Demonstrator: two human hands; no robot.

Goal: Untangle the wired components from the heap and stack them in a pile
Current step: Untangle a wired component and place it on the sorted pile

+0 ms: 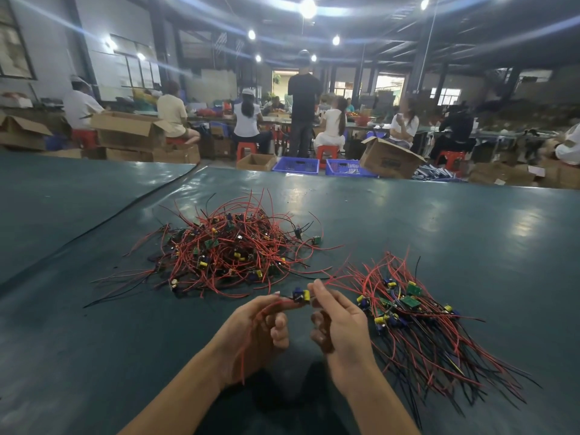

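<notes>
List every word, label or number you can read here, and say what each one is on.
Nothing here can be read.
Tilted cardboard box in the background: dark print, too blurred to read.
Green boards at the right: any markings too small to read.
Held component: no legible marking.

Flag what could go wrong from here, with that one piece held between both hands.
1. The left hand and right hand both pinch the component, and its red leads run down through the left hand. A hard tug may strain the leads at the board.
2. Loose strands from the heap and the pile reach close to the hands and nearly meet. Setting the piece down carelessly could snag it or merge the two.
</notes>
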